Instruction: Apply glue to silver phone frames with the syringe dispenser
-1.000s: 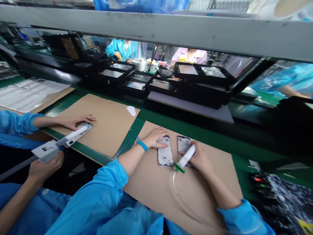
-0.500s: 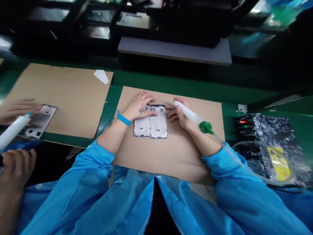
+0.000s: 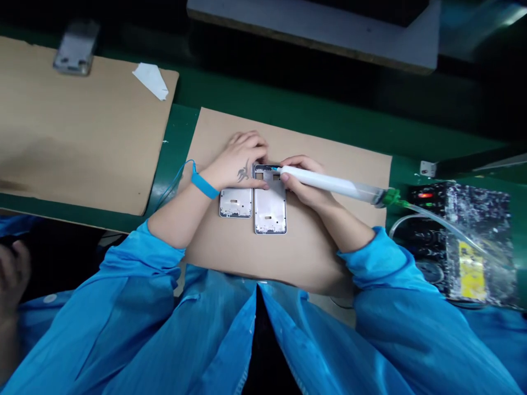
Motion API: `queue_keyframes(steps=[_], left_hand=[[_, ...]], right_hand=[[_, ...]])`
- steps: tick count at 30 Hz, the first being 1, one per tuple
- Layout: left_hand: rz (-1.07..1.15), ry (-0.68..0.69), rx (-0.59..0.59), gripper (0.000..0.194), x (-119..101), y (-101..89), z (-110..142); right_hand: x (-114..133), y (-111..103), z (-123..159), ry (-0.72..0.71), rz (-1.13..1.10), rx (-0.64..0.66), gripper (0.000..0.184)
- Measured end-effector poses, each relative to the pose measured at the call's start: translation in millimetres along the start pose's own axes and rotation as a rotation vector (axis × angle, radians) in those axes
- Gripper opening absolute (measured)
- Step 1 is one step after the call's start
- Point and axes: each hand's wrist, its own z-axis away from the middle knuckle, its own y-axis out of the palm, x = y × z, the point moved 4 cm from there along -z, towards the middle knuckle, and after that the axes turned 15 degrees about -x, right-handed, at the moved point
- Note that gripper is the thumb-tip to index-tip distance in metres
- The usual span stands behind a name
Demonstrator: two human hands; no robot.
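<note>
Two silvery phone frames lie side by side on the cardboard before me, a small gap between them. My left hand (image 3: pixel 242 160), wearing a blue wrist strap (image 3: pixel 205 185), covers the upper part of the left phone frame (image 3: pixel 235 204). Its thumb presses on the right phone frame (image 3: pixel 270 207), and its curled fingers are at that frame's top left corner. In my right hand (image 3: pixel 307 184) is a white glue syringe (image 3: pixel 329 182), gripped near its front end. The syringe's blue tip (image 3: pixel 275 169) is at the top edge of the right frame; whether it touches cannot be made out.
A speckled dispenser box (image 3: pixel 477 219) at the right connects to the syringe by a clear hose (image 3: pixel 440 222). On the left cardboard (image 3: pixel 90 131) are another phone frame (image 3: pixel 76 48) and white paper (image 3: pixel 150 80). A co-worker's hand (image 3: pixel 14 271) shows at lower left. A shelf (image 3: pixel 313 30) overhangs the back.
The syringe tip has come down to the right frame's top edge. The two frames have moved apart. The co-worker's hands have drawn back, and their frame now lies farther off. My view has shifted downward.
</note>
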Motion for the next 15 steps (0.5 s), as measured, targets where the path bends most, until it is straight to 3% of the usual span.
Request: queue_keyframes(steps=[8, 15], left_hand=[[0.052, -0.018, 0.012, 0.058, 0.8, -0.7, -0.7], [0.056, -0.027, 0.000, 0.057, 2.2, 2.3, -0.9]], right_hand=[[-4.3, 3.7, -2.3, 0.071, 0.108, -0.084, 0.067], [-6.6, 4.0, -2.4, 0.023, 0.141, -0.066, 0.062]])
